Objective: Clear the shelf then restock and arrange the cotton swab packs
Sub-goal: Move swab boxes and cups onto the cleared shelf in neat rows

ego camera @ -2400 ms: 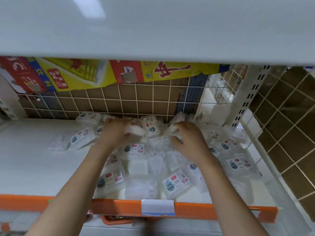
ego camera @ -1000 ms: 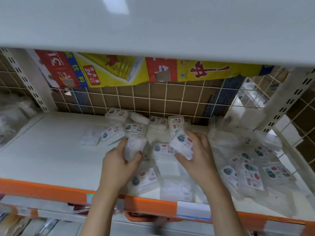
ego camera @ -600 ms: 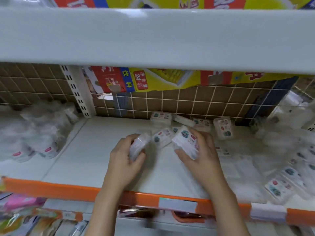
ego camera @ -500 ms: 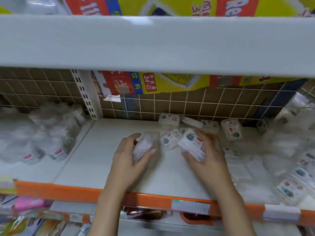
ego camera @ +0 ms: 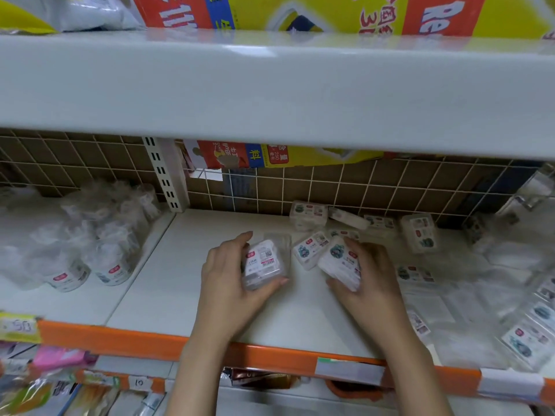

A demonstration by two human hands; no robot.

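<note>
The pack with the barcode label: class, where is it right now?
In the head view, the barcode pack sits left of centre, gripped by the left hand above the white shelf.

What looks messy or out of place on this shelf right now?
The cotton swab packs on the right of the shelf lie in a loose heap, flat and at mixed angles. Along the back grid, one pack stands on end while its neighbours lie flat. Each hand holds a pack, not yet placed.

A single head-worn view looks forward and down, close, into the white shelf [ego camera: 186, 283] beneath an upper shelf [ego camera: 270, 91].
</note>
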